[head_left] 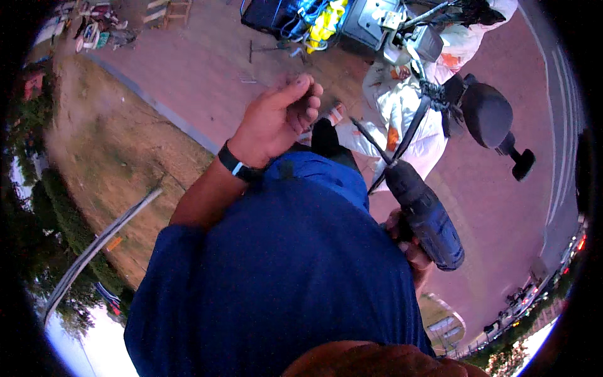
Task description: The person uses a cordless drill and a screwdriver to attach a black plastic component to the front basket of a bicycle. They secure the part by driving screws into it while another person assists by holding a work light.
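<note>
My right hand (417, 256) grips a dark blue and black cordless drill (430, 217) at my right side. A long dark bit (372, 139) sticks out of its chuck, aimed forward and a little left. In front of my belly, my left hand (282, 116) is raised with its fingers curled in and the thumb over them. Whatever lies inside those fingers, if anything, is hidden. A black wristband (235, 164) is on my left wrist. Just ahead of the drill bit lies a white padded cover (408, 107) with orange patches, draped over what looks like a motorbike.
A black rear-view mirror (487, 116) juts out on the right. Ahead stand a grey case (365, 25), a yellow bundle (326, 26) and a dark bag (267, 16). Reddish paving (195, 69) meets dry grass (119, 151) along a kerb on the left. A road runs at far right.
</note>
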A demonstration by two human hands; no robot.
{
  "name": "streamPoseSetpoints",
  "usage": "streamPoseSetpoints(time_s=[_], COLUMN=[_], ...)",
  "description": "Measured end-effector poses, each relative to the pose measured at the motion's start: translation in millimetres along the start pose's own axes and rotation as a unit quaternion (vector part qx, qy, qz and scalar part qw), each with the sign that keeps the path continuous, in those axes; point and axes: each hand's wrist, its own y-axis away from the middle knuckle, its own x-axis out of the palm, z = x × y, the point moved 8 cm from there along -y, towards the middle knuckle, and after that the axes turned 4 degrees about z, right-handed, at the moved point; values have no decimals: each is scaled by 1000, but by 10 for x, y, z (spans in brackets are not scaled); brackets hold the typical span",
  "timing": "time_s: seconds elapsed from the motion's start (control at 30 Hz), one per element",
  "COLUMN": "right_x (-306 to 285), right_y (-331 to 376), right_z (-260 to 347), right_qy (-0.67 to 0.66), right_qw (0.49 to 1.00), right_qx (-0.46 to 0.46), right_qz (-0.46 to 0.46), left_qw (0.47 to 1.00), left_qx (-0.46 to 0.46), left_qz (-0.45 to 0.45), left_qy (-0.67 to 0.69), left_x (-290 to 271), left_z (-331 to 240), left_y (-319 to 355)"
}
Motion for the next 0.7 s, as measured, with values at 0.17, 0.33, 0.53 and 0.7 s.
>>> streamPoseSetpoints(time_s=[0.17,0.33,0.53,0.7], right_x=[-41,241,324,551], right_y=[-532,-914,-1068,-1269], right_z=[-7,449,414,361], right_qy=[-21,106,73,17], right_qw=[990,992,995,990], right_qx=[-34,45,54,41], right_qz=[137,50,-41,-135], left_qw=[999,999,994,978], left_qx=[-16,-42,-113,-205], left_qz=[-46,-22,-7,15], left_qy=[1,12,-3,-32], left_x=[176,319,349,322], left_z=[-26,-64,-81,-215], left_y=[-234,-682,-1197,-1597])
